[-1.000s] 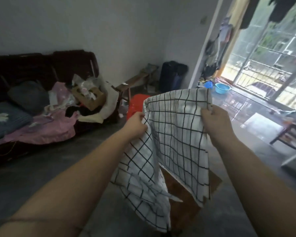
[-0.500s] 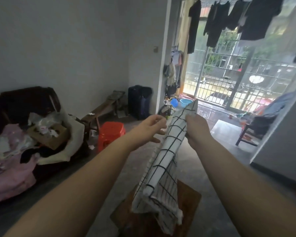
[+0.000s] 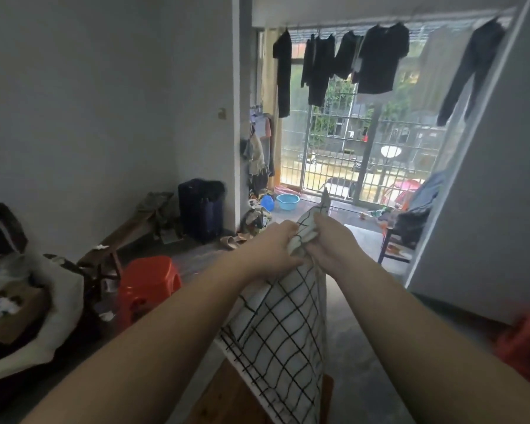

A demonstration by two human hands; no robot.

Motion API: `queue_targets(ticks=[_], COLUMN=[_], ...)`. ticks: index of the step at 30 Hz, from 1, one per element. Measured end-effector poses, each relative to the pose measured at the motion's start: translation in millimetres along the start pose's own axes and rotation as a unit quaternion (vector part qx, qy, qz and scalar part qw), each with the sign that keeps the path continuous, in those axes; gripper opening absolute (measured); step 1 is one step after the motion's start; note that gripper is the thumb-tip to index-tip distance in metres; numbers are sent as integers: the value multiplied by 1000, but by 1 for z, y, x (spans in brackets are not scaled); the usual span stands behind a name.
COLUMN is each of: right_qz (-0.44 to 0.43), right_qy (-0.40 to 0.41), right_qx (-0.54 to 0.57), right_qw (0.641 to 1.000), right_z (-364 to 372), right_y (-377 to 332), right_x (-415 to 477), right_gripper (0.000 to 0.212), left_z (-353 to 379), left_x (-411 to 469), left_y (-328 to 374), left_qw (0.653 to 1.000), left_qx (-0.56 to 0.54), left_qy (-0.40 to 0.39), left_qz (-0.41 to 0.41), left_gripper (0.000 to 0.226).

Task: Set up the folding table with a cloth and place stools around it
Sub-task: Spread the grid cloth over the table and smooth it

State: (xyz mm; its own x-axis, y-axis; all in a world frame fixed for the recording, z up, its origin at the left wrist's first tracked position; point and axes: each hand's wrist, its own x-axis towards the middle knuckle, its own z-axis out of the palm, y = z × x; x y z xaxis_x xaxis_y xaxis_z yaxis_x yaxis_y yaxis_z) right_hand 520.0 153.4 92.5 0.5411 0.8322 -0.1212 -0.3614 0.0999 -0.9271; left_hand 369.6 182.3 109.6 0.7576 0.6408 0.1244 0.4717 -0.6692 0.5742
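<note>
Folding table [image 3: 227, 402], brown wood top, only a slice in view at bottom centre, low and close to the person, below both forearms. Cloth [image 3: 282, 332], white with black grid, hangs as one narrow gathered column, long axis running from the hands down and toward the person, lower end passing in front of the table top and off the bottom edge; cannot tell if it touches the wood. Orange stool [image 3: 149, 280] stands on the floor [image 3: 364, 347] to the left, well apart from the table, not yet placed. Blurred red shape [image 3: 527, 341] at right edge, cannot tell what it is. Left hand [image 3: 273, 249] and right hand [image 3: 331, 243] are held out in front, side by side, nearly touching, both with fingers curled round the bunched top edge of the cloth; the right one pinches just under a corner tip [image 3: 325, 198] that sticks up above the fist. Key relation: all the cloth lies below the grip, and the table sits right under the hanging end, nearer the body than the hands are. Neither hand is closer to the table; left is the one on the stool side. Judgement: cloth not yet spread; next move likely needs the hands to part along the top edge, then come down and back over the table.
</note>
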Motion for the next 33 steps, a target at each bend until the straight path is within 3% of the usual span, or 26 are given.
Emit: queue_targets(ticks=[3, 6, 10, 14, 19, 23, 25, 28, 33], right_qz=[-8, -60, -108, -146, -117, -90, -89, -111, -149], right_qy=[-8, -7, -20, 63, 144, 186, 165, 121, 73], right_qx=[62, 47, -16, -97, -169, -149, -102, -29, 11], right_qw=[998, 997, 994, 982, 968, 967, 977, 986, 986], right_z=[-2, 1, 12, 26, 20, -1, -10, -22, -49], right_y=[-10, -21, -28, -37, -37, -37, -39, -42, -55], right_x=[6, 18, 30, 38, 52, 61, 57, 45, 42], right_gripper=[43, 29, 36, 28, 23, 51, 57, 46, 61], left_z=[-7, -20, -38, -44, -35, -27, -25, -20, -15], left_x=[30, 56, 86, 117, 137, 140, 138, 138, 141], left_y=[-8, -21, -34, -45, -44, -32, -23, -7, 20], left_qw=[997, 984, 965, 943, 942, 938, 936, 933, 940], left_qx=[-71, -161, -238, -319, -312, -302, -298, -321, -301], left_qy=[17, -3, -15, -30, -56, -118, -127, -101, -66], left_qz=[36, 69, 105, 87, 107, 120, 135, 127, 145], left_gripper=[46, 41, 37, 36, 30, 38, 44, 28, 27])
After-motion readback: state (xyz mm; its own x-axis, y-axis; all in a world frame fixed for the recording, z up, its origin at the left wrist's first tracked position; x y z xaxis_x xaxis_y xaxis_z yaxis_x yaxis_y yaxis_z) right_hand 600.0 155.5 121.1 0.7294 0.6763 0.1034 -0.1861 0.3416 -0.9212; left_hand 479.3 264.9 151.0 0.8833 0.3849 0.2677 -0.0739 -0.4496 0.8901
